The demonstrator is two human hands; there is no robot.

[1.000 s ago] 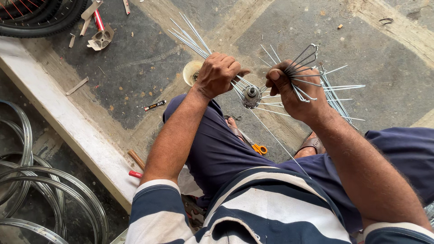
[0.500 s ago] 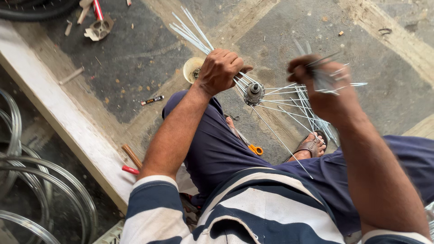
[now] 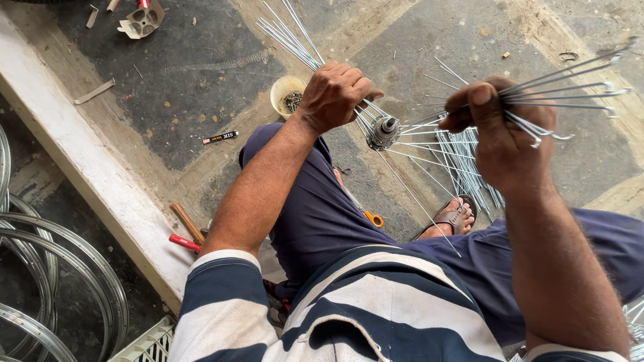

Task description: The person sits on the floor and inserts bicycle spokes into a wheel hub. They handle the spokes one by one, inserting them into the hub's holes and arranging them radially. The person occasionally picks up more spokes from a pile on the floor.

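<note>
Head view: left hand (image 3: 333,94) grips the silver metal wheel hub (image 3: 383,131), part-laced; right hand (image 3: 500,134) grips a bundle of loose silver spokes (image 3: 570,94), yet unfitted.

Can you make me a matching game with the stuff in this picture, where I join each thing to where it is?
Things:
1. wheel hub
2. bundle of loose spokes
3. small cup
4. bare wheel rims

Places:
A. on the lower ground past the white ledge
B. on the floor beside the left hand
C. pinched in the right hand
D. held up by the left hand, spokes fanning out of it

Pairs: 1-D, 2-C, 3-B, 4-A
</note>
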